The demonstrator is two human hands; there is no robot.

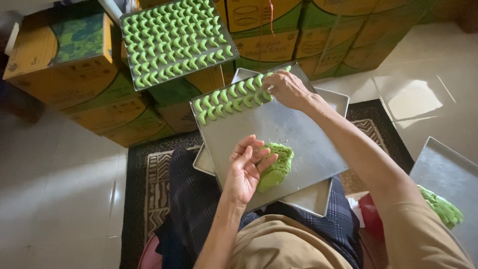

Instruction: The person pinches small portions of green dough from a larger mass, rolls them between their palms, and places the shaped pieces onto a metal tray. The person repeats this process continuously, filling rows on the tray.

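A metal baking tray (pixel 303 144) rests on my lap, stacked on another tray. Two rows of green crescent-shaped dough pieces (pixel 229 102) line its far edge. My right hand (pixel 286 88) reaches to the right end of those rows, fingertips pinched on a crescent there. A lump of green dough (pixel 278 167) lies on the near part of the tray. My left hand (pixel 246 169) rests against the lump's left side, fingers slightly spread and touching it.
A filled tray of green crescents (pixel 177 40) sits on stacked yellow-green cardboard boxes (pixel 74 69) ahead. Another metal tray (pixel 445 174) with green dough (pixel 440 205) lies at the right. A red object (pixel 371 216) sits by my right knee. A patterned rug (pixel 149 174) covers the tiled floor.
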